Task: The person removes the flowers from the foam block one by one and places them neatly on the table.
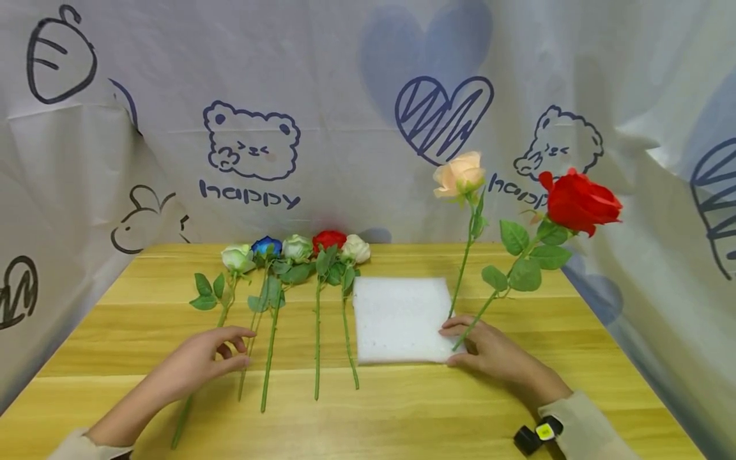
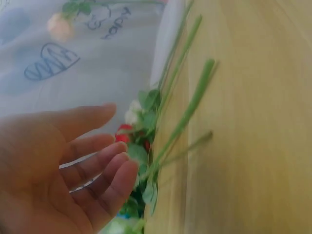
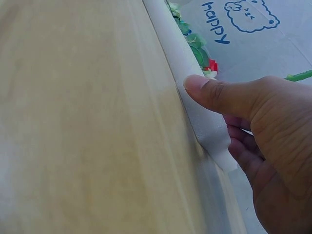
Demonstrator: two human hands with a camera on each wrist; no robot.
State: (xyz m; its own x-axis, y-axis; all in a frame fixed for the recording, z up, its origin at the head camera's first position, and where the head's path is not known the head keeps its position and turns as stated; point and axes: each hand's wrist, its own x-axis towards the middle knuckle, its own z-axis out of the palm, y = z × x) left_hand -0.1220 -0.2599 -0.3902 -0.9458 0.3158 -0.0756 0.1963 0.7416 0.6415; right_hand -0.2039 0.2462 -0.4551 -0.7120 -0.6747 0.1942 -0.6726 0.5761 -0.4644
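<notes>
A white foam block (image 1: 402, 319) lies on the table, and my right hand (image 1: 494, 351) grips its near right corner. In the right wrist view the thumb (image 3: 207, 92) presses the block's near side, with the other fingers behind the corner. A peach rose (image 1: 462, 174) and a red rose (image 1: 583, 201) stand at the block's right side, the red one leaning right. My left hand (image 1: 198, 361) hovers over the stems at left, fingers loosely bent and nothing in them. Nearest to it are a pale green rose (image 1: 237, 259) and a blue rose (image 1: 267, 246).
To the right of the blue rose lie a light green rose (image 1: 298, 248), another red rose (image 1: 329, 240) and a white rose (image 1: 356, 249), stems toward me. Behind the wooden table (image 1: 402, 409) hangs a pale cloth (image 1: 345, 128) with drawings.
</notes>
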